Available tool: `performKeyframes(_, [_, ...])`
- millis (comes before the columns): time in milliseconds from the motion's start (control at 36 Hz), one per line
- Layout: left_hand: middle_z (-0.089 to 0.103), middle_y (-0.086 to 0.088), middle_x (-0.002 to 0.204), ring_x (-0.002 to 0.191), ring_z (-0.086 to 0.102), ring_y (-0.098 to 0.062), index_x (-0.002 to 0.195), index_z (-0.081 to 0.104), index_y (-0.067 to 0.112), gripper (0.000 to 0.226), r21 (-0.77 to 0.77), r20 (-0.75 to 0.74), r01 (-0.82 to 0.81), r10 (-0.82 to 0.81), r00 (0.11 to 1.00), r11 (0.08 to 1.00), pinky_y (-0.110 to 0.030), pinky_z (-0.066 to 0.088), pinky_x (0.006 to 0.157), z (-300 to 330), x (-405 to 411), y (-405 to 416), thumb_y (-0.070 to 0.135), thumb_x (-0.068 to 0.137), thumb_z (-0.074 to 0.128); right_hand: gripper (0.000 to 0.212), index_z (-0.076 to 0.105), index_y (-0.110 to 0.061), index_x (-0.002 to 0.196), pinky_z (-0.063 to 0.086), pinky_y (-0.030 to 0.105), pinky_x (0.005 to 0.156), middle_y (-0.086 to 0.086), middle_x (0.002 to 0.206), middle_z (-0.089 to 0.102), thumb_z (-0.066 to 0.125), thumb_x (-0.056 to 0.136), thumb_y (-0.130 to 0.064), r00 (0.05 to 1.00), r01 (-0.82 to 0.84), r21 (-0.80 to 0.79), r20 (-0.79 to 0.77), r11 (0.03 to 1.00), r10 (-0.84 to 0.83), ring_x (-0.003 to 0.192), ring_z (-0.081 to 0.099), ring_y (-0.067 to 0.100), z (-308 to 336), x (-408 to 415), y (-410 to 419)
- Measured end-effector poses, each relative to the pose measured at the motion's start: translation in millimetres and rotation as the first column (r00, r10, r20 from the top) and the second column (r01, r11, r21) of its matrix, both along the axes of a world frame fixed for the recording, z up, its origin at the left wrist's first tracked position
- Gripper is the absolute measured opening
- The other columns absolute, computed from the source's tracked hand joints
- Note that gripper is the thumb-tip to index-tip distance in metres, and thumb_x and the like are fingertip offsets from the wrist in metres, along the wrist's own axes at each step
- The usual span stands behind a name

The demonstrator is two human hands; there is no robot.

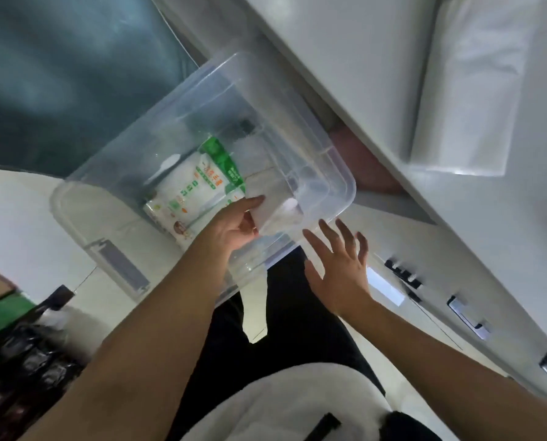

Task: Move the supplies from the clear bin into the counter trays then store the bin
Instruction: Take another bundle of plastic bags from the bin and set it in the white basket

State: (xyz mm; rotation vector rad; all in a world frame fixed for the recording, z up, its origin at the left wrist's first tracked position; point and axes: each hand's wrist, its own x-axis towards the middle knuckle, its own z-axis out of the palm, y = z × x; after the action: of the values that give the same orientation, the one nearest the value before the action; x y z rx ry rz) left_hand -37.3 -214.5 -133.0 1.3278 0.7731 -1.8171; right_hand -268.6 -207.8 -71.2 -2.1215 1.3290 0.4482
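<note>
A clear plastic bin [132, 148] sits low on the floor beside the white counter, in the middle of the head view. Inside it lies a white and green printed pack [192, 192] and a plain white pack [273, 198]. My left hand [234, 227] reaches into the bin, its fingers closed on the near edge of the white pack. Just outside the bin's near rim my right hand [339, 265] hovers with fingers spread, holding nothing.
The white counter [377, 74] runs along the right with a stack of clear plastic bags [466, 90] on it. Drawer fronts with metal handles [466, 316] are below. Dark packaged goods and a green box [1, 313] stand at the lower left.
</note>
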Motion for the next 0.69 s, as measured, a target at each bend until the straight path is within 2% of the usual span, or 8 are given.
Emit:
performKeyframes(83, [0.076,-0.012,0.097,0.087,0.074,-0.026,0.100,0.073,0.006,0.014,-0.117,0.028,0.025,-0.022,0.999,0.993,-0.040,0.061,0.071,47.9,15.0,29.6,0.009,0.088,0.066,0.036,0.064,-0.024,0.128,0.020,0.051,0.118,0.003,0.142,0.057,0.055,0.093,-0.031,0.977,0.187,0.114,0.078,0.976,-0.196,0.141,0.038,0.029,20.3,12.4,-17.2])
performKeyframes(194, [0.073,-0.008,0.118,0.109,0.068,-0.025,0.122,0.066,0.016,0.036,-0.166,0.255,0.251,-0.204,0.945,0.954,-0.043,0.056,0.089,103.7,28.1,68.3,0.011,0.087,0.071,0.022,0.071,-0.028,0.112,0.041,0.028,0.100,-0.004,0.125,0.067,0.062,0.092,-0.029,0.886,0.354,0.343,0.174,0.870,-0.429,0.118,0.059,0.017,53.7,30.6,-40.6])
performKeyframes(250, [0.072,-0.004,0.120,0.111,0.067,-0.025,0.121,0.068,0.023,0.046,-0.206,0.331,0.294,-0.217,0.918,0.933,-0.039,0.058,0.082,135.5,35.5,82.0,0.015,0.077,0.080,0.025,0.070,-0.030,0.114,0.044,0.019,0.085,-0.009,0.120,0.068,0.067,0.090,-0.037,0.802,0.407,0.505,0.202,0.761,-0.562,0.107,0.064,0.008,74.8,41.0,-53.1])
performKeyframes(333, [0.071,-0.001,0.123,0.110,0.069,-0.020,0.117,0.071,0.032,0.055,-0.329,0.399,0.352,-0.209,0.893,0.876,-0.031,0.057,0.079,187.4,44.2,98.0,0.024,0.066,0.090,0.050,0.060,-0.029,0.129,0.051,0.034,0.094,-0.007,0.122,0.067,0.073,0.083,-0.043,0.697,0.319,0.797,0.169,0.512,-0.697,0.112,0.063,0.010,107.6,61.1,-65.5])
performKeyframes(417, [0.070,0.001,0.126,0.113,0.067,-0.018,0.119,0.069,0.038,0.057,-0.414,0.473,0.422,-0.205,0.857,0.807,-0.033,0.058,0.086,234.1,48.8,110.9,0.031,0.066,0.090,0.061,0.060,-0.023,0.129,0.054,0.050,0.096,0.002,0.114,0.072,0.081,0.073,-0.040,0.602,0.137,0.929,0.197,0.343,-0.774,0.107,0.068,0.022,140.9,83.6,-71.7])
performKeyframes(556, [0.070,0.013,0.121,0.106,0.069,-0.011,0.116,0.065,0.048,0.041,-0.378,0.682,0.588,-0.213,0.699,0.715,-0.028,0.059,0.081,277.5,47.6,132.1,0.028,0.083,0.077,0.033,0.067,-0.010,0.116,0.059,0.038,0.073,0.008,0.103,0.073,0.071,0.084,-0.017,0.491,-0.012,0.905,0.375,0.425,-0.786,0.088,0.071,0.024,196.9,112.8,-74.0])
performKeyframes(639, [0.069,0.011,0.120,0.107,0.068,-0.013,0.122,0.060,0.047,0.040,-0.364,0.744,0.629,-0.191,0.640,0.687,-0.030,0.058,0.085,285.3,44.8,147.9,0.025,0.090,0.071,0.030,0.066,-0.005,0.114,0.058,0.046,0.085,0.013,0.106,0.073,0.068,0.085,-0.007,0.429,0.101,0.859,0.417,0.502,-0.801,0.092,0.069,0.029,217.4,120.8,-60.9])
performKeyframes(694, [0.070,0.010,0.117,0.105,0.068,-0.013,0.120,0.057,0.050,0.045,-0.385,0.753,0.639,-0.173,0.635,0.665,-0.031,0.058,0.083,285.2,42.2,158.6,0.022,0.089,0.072,0.026,0.067,-0.007,0.113,0.058,0.042,0.083,0.012,0.104,0.072,0.067,0.087,-0.007,0.397,0.145,0.838,0.437,0.525,-0.807,0.088,0.069,0.028,225.4,119.5,-46.5])
